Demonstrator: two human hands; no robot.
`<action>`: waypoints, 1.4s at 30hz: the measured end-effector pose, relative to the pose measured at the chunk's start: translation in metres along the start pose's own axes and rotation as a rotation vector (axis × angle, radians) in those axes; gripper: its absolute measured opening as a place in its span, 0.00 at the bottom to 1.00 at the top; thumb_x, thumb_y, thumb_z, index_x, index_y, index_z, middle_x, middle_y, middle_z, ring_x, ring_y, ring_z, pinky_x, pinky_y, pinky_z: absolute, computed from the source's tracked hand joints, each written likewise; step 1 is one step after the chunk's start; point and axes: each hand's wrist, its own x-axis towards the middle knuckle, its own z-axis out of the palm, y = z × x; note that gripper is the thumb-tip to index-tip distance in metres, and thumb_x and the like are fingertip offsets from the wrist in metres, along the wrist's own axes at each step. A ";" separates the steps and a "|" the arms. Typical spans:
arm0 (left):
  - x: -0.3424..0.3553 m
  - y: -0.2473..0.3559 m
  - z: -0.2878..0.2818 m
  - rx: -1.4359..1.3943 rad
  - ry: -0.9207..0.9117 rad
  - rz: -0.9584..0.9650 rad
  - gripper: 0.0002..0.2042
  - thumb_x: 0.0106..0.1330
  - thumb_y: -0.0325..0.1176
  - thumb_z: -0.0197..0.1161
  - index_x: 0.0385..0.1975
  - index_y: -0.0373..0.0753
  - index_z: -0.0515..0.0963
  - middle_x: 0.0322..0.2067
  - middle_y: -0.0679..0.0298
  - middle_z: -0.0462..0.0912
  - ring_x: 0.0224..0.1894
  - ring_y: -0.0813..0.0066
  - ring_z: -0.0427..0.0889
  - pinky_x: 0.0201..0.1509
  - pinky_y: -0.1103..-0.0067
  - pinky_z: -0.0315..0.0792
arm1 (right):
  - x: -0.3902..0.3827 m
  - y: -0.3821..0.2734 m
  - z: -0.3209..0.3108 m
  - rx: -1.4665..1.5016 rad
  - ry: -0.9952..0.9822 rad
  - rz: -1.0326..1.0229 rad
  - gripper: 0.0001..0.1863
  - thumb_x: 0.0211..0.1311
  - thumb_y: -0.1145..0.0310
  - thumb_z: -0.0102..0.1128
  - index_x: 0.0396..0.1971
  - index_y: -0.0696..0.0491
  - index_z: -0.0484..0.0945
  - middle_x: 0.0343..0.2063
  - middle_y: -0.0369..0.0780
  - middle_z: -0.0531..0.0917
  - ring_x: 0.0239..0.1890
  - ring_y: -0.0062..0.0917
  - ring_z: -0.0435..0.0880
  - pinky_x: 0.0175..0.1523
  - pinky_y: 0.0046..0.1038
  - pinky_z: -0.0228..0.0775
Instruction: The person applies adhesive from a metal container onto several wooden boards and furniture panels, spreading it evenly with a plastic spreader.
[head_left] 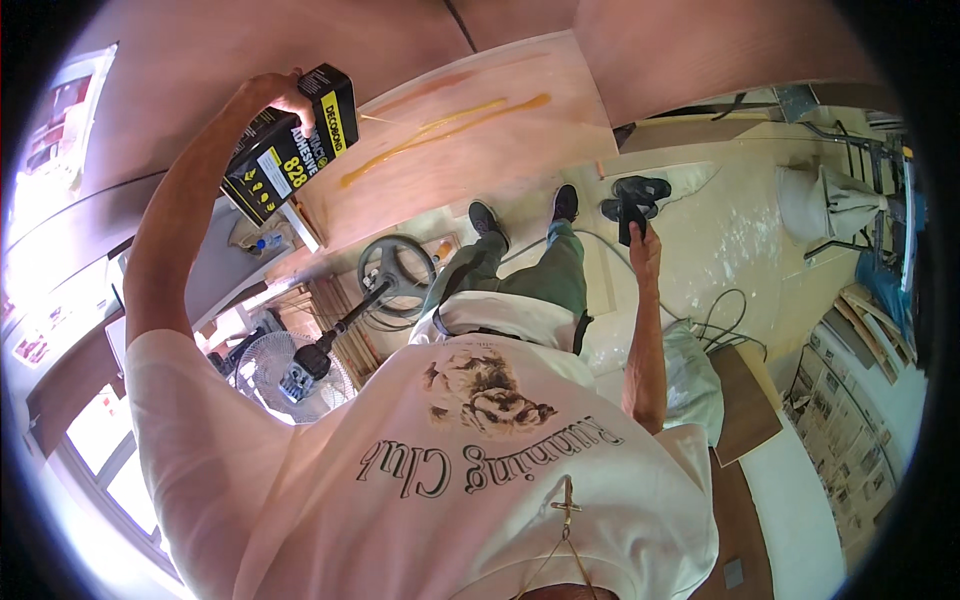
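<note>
My left hand (285,97) grips a black and yellow rectangular adhesive can (275,160) at the upper left, tilted at the edge of a pale wooden panel (530,135). Streaks of amber glue (445,125) lie across the panel. My right hand (643,252) holds a flat black object (628,222) to the right of my legs, its exact kind unclear to me; it overlaps a pair of black shoes (650,192) on the floor behind it.
Below left stand a fan (255,378), a round base with pole (408,258) and wooden strips (342,320). A hose (600,240) runs over the floor near my feet. At right are a cloth sack (690,390), metal frames (840,245) and leaning boards (860,325).
</note>
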 end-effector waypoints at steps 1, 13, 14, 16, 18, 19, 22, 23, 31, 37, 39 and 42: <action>-0.002 0.001 -0.001 0.000 -0.002 -0.005 0.71 0.35 0.48 0.84 0.82 0.37 0.45 0.60 0.45 0.83 0.58 0.48 0.86 0.61 0.60 0.81 | 0.001 0.002 0.001 0.029 0.000 -0.026 0.23 0.78 0.53 0.56 0.56 0.59 0.82 0.41 0.51 0.88 0.43 0.40 0.86 0.51 0.37 0.77; -0.014 0.007 -0.010 -0.046 -0.023 -0.013 0.67 0.34 0.45 0.86 0.80 0.35 0.52 0.60 0.44 0.83 0.58 0.48 0.86 0.61 0.60 0.82 | 0.020 0.009 -0.003 0.017 -0.001 -0.059 0.23 0.78 0.52 0.58 0.55 0.58 0.82 0.41 0.51 0.88 0.43 0.41 0.87 0.50 0.38 0.77; -0.016 0.009 -0.011 -0.074 -0.045 -0.021 0.67 0.34 0.44 0.86 0.79 0.34 0.53 0.60 0.44 0.83 0.57 0.49 0.86 0.61 0.61 0.82 | 0.020 0.008 -0.006 0.022 -0.020 -0.043 0.21 0.78 0.56 0.58 0.56 0.58 0.82 0.44 0.53 0.89 0.47 0.47 0.89 0.53 0.40 0.78; -0.016 0.008 -0.011 -0.105 -0.064 -0.030 0.66 0.34 0.44 0.87 0.79 0.34 0.54 0.60 0.44 0.83 0.57 0.49 0.86 0.61 0.61 0.82 | 0.024 0.006 -0.011 -0.009 -0.015 -0.051 0.21 0.78 0.56 0.59 0.56 0.58 0.82 0.44 0.52 0.89 0.46 0.46 0.89 0.52 0.39 0.78; -0.012 0.001 -0.009 -0.096 -0.008 -0.040 0.59 0.34 0.41 0.86 0.74 0.37 0.61 0.51 0.47 0.88 0.50 0.50 0.89 0.55 0.60 0.85 | 0.029 0.005 -0.012 -0.038 -0.011 -0.063 0.21 0.78 0.56 0.59 0.56 0.58 0.82 0.44 0.52 0.89 0.46 0.45 0.89 0.52 0.39 0.79; -0.015 0.002 -0.011 -0.094 -0.005 -0.038 0.59 0.34 0.41 0.86 0.74 0.37 0.61 0.51 0.47 0.88 0.50 0.50 0.89 0.55 0.60 0.85 | 0.030 0.003 -0.014 -0.052 -0.007 -0.051 0.20 0.79 0.56 0.59 0.56 0.58 0.82 0.44 0.52 0.89 0.46 0.45 0.89 0.51 0.38 0.79; -0.020 0.001 -0.016 -0.075 0.038 -0.025 0.57 0.33 0.41 0.86 0.72 0.37 0.65 0.51 0.48 0.89 0.50 0.50 0.90 0.55 0.60 0.85 | 0.030 -0.001 -0.015 -0.059 0.010 -0.043 0.20 0.79 0.57 0.58 0.56 0.57 0.82 0.44 0.52 0.89 0.46 0.45 0.89 0.51 0.38 0.79; -0.020 0.001 -0.017 -0.090 0.007 -0.010 0.60 0.34 0.42 0.86 0.74 0.35 0.62 0.54 0.46 0.87 0.52 0.49 0.89 0.57 0.60 0.84 | 0.030 -0.002 -0.015 -0.053 0.020 -0.049 0.19 0.79 0.57 0.58 0.56 0.57 0.82 0.44 0.52 0.89 0.46 0.45 0.89 0.52 0.38 0.79; -0.029 0.004 -0.021 -0.098 -0.011 0.001 0.64 0.33 0.42 0.86 0.77 0.33 0.58 0.57 0.44 0.85 0.55 0.49 0.88 0.58 0.60 0.84 | 0.026 0.002 -0.013 -0.036 0.023 -0.034 0.18 0.78 0.59 0.58 0.53 0.58 0.82 0.43 0.52 0.88 0.45 0.46 0.88 0.52 0.39 0.78; -0.023 0.005 -0.019 -0.109 -0.066 -0.012 0.63 0.34 0.42 0.86 0.77 0.34 0.58 0.56 0.44 0.85 0.53 0.48 0.88 0.58 0.59 0.84 | 0.029 0.009 -0.012 -0.006 0.015 -0.095 0.19 0.78 0.58 0.58 0.52 0.60 0.82 0.41 0.51 0.88 0.42 0.41 0.86 0.51 0.37 0.77; -0.018 0.007 -0.016 -0.120 -0.043 -0.017 0.62 0.35 0.42 0.86 0.77 0.35 0.58 0.55 0.44 0.86 0.52 0.48 0.89 0.56 0.60 0.85 | 0.031 0.011 -0.015 -0.016 0.026 -0.097 0.21 0.78 0.56 0.58 0.52 0.61 0.83 0.39 0.49 0.89 0.39 0.34 0.85 0.49 0.34 0.76; -0.030 -0.006 -0.020 -0.140 -0.052 -0.045 0.61 0.35 0.41 0.86 0.76 0.35 0.60 0.54 0.46 0.87 0.50 0.50 0.90 0.56 0.61 0.85 | 0.033 0.000 -0.001 -0.005 0.029 -0.097 0.20 0.78 0.56 0.59 0.51 0.60 0.83 0.39 0.48 0.89 0.39 0.33 0.85 0.49 0.33 0.76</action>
